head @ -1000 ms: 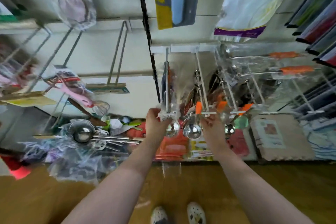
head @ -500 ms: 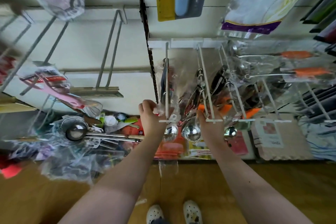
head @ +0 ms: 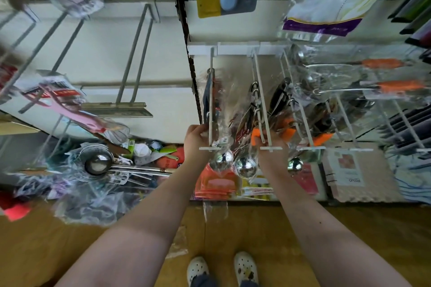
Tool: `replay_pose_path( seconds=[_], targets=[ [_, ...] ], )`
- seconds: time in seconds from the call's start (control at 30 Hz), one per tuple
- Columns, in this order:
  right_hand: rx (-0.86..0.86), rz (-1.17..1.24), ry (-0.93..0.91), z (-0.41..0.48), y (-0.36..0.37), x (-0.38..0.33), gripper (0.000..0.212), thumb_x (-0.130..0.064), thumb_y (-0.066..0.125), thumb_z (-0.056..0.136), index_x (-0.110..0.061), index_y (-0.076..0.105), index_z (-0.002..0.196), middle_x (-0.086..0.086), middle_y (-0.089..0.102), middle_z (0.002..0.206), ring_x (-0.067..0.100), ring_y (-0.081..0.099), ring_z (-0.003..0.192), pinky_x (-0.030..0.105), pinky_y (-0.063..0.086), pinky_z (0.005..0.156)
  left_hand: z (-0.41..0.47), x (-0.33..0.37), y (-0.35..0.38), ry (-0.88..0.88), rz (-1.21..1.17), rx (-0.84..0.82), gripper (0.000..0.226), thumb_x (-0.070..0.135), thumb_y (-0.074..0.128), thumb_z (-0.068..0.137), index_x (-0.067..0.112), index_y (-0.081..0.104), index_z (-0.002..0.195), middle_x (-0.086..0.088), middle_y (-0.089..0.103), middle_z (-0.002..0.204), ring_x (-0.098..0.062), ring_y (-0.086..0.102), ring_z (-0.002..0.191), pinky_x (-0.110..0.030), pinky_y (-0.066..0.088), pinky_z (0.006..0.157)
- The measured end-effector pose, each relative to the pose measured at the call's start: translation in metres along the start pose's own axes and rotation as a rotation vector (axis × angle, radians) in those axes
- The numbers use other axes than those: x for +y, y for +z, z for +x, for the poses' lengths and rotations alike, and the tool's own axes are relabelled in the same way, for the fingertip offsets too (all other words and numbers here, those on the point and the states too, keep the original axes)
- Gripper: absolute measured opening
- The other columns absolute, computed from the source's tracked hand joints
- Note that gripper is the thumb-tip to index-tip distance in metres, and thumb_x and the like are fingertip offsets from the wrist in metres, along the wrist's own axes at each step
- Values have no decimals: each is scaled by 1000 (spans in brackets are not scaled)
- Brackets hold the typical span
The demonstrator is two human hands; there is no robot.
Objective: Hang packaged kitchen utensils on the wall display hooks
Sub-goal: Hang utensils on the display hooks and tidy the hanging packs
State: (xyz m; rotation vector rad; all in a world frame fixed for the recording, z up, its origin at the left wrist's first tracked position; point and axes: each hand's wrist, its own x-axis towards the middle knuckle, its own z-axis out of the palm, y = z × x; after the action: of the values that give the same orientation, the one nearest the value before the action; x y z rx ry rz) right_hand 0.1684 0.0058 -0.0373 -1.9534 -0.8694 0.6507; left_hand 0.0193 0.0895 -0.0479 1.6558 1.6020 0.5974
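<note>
I see the left hand (head: 195,135) curled round the clear crinkly bag of a packaged ladle (head: 220,158), at the tip of a thin white wire hook (head: 211,100). Right hand (head: 270,140) is pinched on an orange handle (head: 256,135) by the next hook (head: 262,100); its grip is partly hidden. Vs 0.5 s ago: both hands sit a bit higher up the hooks, view less blurred. Round shiny steel bowls hang just below the hook ends. Loose bagged utensils (head: 98,165) are piled at left, over the wood floor (head: 233,228).
</note>
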Motion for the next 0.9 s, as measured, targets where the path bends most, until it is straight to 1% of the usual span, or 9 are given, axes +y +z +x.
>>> replay_pose_path(
  seconds=[0.07,0.13,0.2,0.3,0.37,0.47,0.6,0.7,0.9],
  targets=[
    [-7,26,12,-2,-3,-2,13,-9,58,92,-21,61,88,-15,54,69,2,50,60,31,51,64,0,1,0,3,52,1,22,11,58,91,0,66,109,-9,53,102,-22,52,87,-13,34,67],
    [-14,2,-15,-4,-4,-2,16,-7,57,92,-21,61,86,-15,55,68,1,49,59,26,46,54,1,1,-1,7,136,-11,21,10,56,91,3,66,108,-14,57,109,-31,54,97,-28,41,79],
    [-20,-104,-48,-5,-5,3,14,-8,57,92,-9,66,102,-4,63,75,5,51,58,21,43,51,-1,0,-1,7,197,-30,21,9,52,92,6,64,109,-15,59,111,-35,54,100,-38,45,82],
    [-16,-218,-41,-7,-5,10,26,-4,54,92,-6,63,116,9,68,83,13,55,59,28,49,55,-12,4,-2,-16,131,-75,13,14,48,94,17,59,100,-13,62,100,-33,57,90,-46,50,82],
    [-30,-241,-49,-10,-7,9,25,-4,52,94,-5,62,116,5,63,76,15,55,58,31,50,55,-21,6,-5,2,103,-101,8,17,48,95,22,54,96,-12,63,96,-28,56,80,-43,51,76],
    [-52,-239,-111,-18,-14,7,23,-8,51,96,-3,62,115,3,60,75,16,53,60,29,45,54,-34,7,-10,30,71,-126,11,15,48,98,10,55,104,-9,58,90,-22,52,74,-31,43,65],
    [-118,-227,-143,-31,-24,10,20,-12,47,98,-2,60,109,-1,57,75,15,54,63,31,45,57,-57,8,-18,-1,84,-148,17,16,44,100,8,51,87,-6,55,77,-17,49,65,-12,37,56],
    [-152,-246,-181,-40,-31,14,18,-11,49,97,-6,62,109,2,64,83,19,61,72,37,53,68,-73,4,-21,50,69,-154,22,14,45,99,5,54,118,-9,62,110,-21,58,97,-26,42,80],
    [-284,-322,-237,-53,-36,10,23,-15,48,97,-13,61,117,4,68,98,20,63,83,37,54,77,-99,4,-29,-12,68,-150,29,15,47,99,5,53,124,-10,62,117,-25,59,105,-37,49,90]
  ],
)
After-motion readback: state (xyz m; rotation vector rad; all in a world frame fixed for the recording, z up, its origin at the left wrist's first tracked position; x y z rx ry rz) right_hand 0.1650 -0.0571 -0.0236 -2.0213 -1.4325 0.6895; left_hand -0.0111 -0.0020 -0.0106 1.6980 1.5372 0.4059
